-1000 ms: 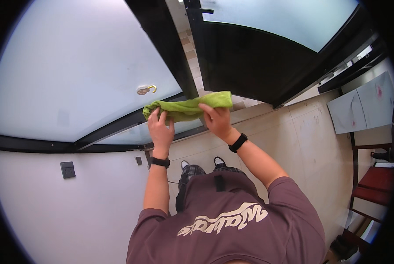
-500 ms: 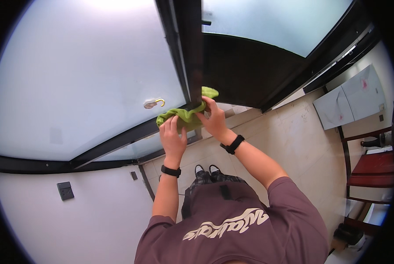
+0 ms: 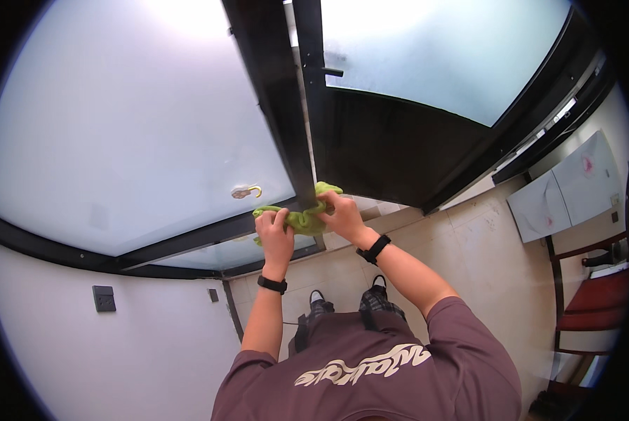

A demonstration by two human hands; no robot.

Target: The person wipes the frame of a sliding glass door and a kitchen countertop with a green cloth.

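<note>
A green cloth (image 3: pixel 303 223) is bunched around the lower end of a dark upright door-frame post (image 3: pixel 284 116), where a dark crossbar (image 3: pixel 188 242) meets it. My left hand (image 3: pixel 274 235) pinches the cloth's left part with bent fingers at the crossbar. My right hand (image 3: pixel 342 216) grips the right part between thumb and fingers, beside the post's edge. One end of the cloth sticks out past the post, above my right fingers. The post hides part of the cloth.
Frosted glass (image 3: pixel 132 126) with a yellow hook (image 3: pixel 248 191) fills the left. A dark door with a handle (image 3: pixel 334 72) stands at the right. A black socket (image 3: pixel 104 298) is on the white wall. A pale fridge (image 3: pixel 567 186) and red shelf (image 3: pixel 598 298) are at far right.
Both hands and the cloth have moved lower in the view. The view has shifted, showing a gap between post and door. My feet have moved apart.
</note>
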